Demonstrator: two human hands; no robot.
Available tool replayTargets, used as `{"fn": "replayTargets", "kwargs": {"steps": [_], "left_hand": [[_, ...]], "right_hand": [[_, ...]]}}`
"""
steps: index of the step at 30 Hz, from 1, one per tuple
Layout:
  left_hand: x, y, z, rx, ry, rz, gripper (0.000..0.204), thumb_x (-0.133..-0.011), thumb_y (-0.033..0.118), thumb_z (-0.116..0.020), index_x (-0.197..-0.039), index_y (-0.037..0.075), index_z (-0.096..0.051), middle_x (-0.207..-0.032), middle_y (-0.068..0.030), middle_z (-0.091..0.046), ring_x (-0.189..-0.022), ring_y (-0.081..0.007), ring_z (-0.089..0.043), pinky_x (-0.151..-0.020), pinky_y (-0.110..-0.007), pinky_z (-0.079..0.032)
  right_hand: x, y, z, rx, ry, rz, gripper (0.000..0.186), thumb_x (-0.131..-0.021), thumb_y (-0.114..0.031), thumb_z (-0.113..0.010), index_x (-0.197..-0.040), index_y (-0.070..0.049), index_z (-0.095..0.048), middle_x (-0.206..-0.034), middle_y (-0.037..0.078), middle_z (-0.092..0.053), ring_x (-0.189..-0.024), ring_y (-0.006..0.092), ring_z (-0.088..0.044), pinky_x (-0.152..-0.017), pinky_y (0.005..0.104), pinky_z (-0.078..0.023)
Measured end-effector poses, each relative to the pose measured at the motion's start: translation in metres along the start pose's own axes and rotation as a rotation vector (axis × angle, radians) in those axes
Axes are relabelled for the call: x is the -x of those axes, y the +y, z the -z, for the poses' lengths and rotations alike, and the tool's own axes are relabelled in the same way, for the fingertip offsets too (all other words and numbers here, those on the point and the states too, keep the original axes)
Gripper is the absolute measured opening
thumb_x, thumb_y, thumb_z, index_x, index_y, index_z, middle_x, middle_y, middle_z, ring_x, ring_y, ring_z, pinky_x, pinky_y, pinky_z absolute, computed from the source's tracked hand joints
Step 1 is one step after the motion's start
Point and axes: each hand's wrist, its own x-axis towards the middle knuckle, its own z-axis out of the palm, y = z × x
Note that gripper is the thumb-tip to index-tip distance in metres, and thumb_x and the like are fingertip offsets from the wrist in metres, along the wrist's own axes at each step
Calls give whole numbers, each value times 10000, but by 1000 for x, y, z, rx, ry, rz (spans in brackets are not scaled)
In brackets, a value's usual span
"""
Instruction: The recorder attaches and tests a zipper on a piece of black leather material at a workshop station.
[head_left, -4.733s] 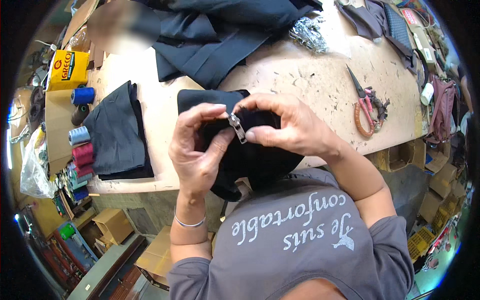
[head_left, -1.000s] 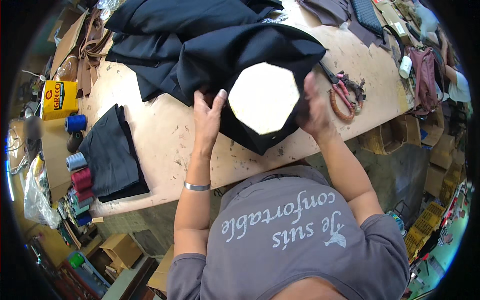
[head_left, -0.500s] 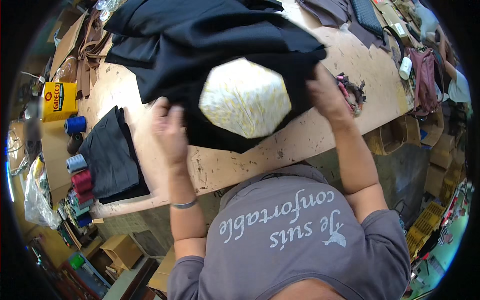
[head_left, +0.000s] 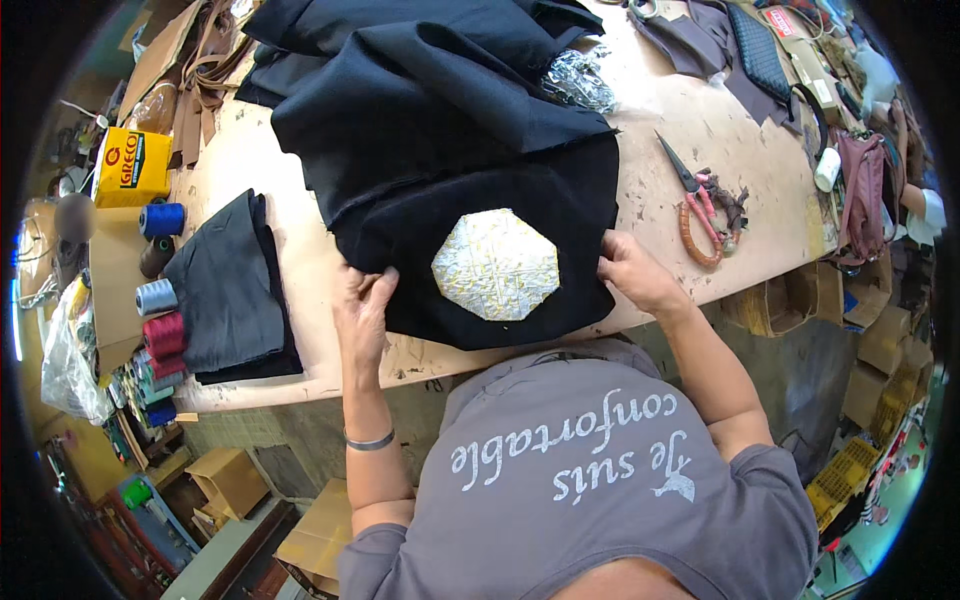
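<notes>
A large black cloth (head_left: 450,130) is spread over the table, its near part lying fairly flat in front of me. On it rests an octagonal patch (head_left: 496,265), white with a yellow pattern. My left hand (head_left: 364,305) pinches the cloth's left edge between thumb and fingers. At the opposite edge, my right hand (head_left: 635,272) grips the cloth with fingers curled. Scissors (head_left: 697,200) with wrapped orange-red handles lie on the table to the right of the cloth, beside a dark tangled bundle (head_left: 728,208).
Folded black cloth pieces (head_left: 228,290) lie at the left, next to thread spools (head_left: 163,335) and a yellow box (head_left: 133,168). Crumpled clear plastic (head_left: 580,82) sits at the far side. Brown fabric (head_left: 685,45) and a maroon bag (head_left: 862,185) are at the right.
The cloth has come down toward me and lies flatter, with the patch lower. Both hands moved nearer to me. The scissors and crumpled plastic have come into sight.
</notes>
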Motion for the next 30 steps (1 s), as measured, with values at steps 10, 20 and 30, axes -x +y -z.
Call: {"fn": "replayTargets", "kwargs": {"steps": [10, 20, 30], "left_hand": [[41, 7, 49, 729, 120, 23, 507, -881, 282, -488, -1283, -12, -397, -1236, -143, -511, -1179, -237, -451, -1058, -356, -281], [34, 56, 33, -225, 272, -427, 797, -706, 6, -645, -1388, -39, -234, -1419, -162, -295, -1357, -238, -168, -1105, -323, -19], [23, -14, 52, -518, -26, 12, 663, -839, 39, -578, -1384, -51, -211, -1446, -206, -213, -1286, -278, -301, -1053, -382, -264]], "right_hand": [[34, -8, 47, -290, -136, 219, 44, -830, -123, -552, -862, -100, -532, -892, -3, -514, -848, 85, -516, -769, 221, -386], [9, -92, 19, -278, 232, 701, 334, -760, 82, -516, -1075, -19, -560, -944, 19, -559, -807, 72, -528, -772, 180, -423], [22, -50, 8, 915, 305, 320, 297, -754, 78, -480, -1011, -23, -590, -960, 106, -619, -847, 233, -611, -762, 299, -473]]}}
